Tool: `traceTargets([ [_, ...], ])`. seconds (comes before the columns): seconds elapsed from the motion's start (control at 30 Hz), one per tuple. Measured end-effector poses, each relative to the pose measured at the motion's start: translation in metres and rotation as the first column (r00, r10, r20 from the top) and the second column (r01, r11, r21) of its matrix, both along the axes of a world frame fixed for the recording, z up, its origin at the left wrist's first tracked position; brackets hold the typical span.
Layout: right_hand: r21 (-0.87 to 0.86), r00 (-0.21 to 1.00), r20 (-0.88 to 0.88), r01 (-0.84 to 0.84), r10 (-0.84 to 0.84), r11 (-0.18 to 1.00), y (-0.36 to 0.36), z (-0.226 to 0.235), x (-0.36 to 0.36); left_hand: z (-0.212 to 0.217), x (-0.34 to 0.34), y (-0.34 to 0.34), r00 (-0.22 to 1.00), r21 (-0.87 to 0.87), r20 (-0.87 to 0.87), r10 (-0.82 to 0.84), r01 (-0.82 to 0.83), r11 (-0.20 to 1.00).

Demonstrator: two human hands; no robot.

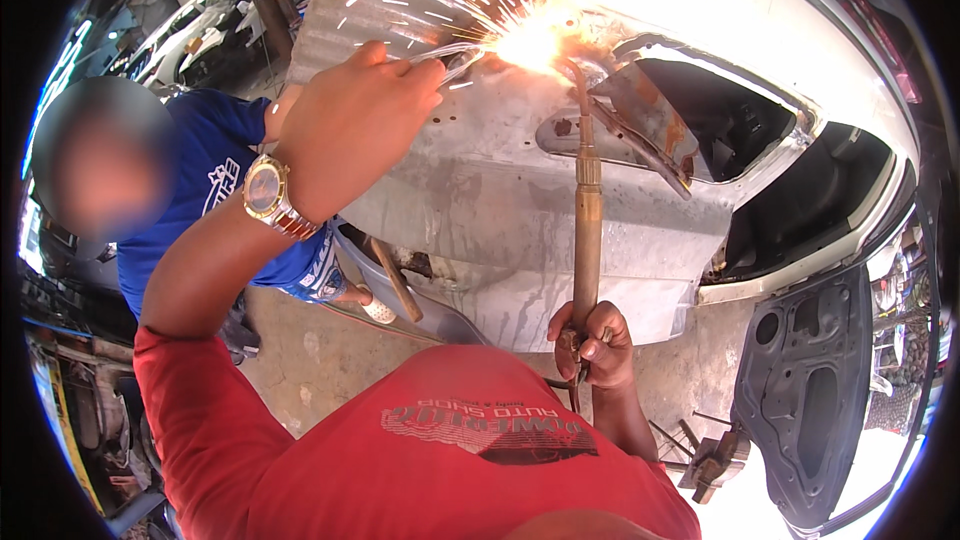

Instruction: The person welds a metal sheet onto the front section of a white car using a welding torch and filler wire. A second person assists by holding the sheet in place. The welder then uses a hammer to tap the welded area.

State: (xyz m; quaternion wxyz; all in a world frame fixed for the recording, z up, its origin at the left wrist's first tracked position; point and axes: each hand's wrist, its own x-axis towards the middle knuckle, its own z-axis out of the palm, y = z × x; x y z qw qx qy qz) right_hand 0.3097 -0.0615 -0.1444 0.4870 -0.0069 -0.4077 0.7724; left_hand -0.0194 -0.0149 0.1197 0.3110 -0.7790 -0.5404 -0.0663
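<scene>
the left hand [360, 125] has its fingers curled on a wire [455, 50]; the right hand [603, 345] is closed around the torch [589, 230], tip near the panel [480, 210] opening's edge. between hands is open room.

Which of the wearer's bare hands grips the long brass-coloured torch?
The right hand, around the lower end of the torch; the left hand, with a gold-and-silver wristwatch on its wrist, is near the bright sparks.

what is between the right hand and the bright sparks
In the head view, a brass-coloured torch runs from the right hand up to the bright sparks, with the grey car panel behind it.
</scene>
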Motion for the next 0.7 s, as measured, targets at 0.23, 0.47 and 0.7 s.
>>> traceTargets([
  [0.23, 0.015, 1.000, 0.032, -0.002, 0.002, 1.000, 0.001, 0.000, -0.001, -0.004, 0.006, -0.019, 0.994, -0.017, 0.067, 0.090, -0.089, 0.996],
  [0.47, -0.008, 1.000, 0.016, 0.004, -0.004, 1.000, 0.004, 0.004, -0.003, -0.012, 0.003, -0.019, 0.997, -0.013, 0.067, 0.045, -0.044, 0.999],
  [0.7, 0.053, 1.000, 0.013, -0.006, 0.005, 0.999, -0.005, 0.001, 0.020, -0.011, 0.004, -0.019, 0.999, 0.005, 0.040, 0.025, -0.026, 1.000],
])
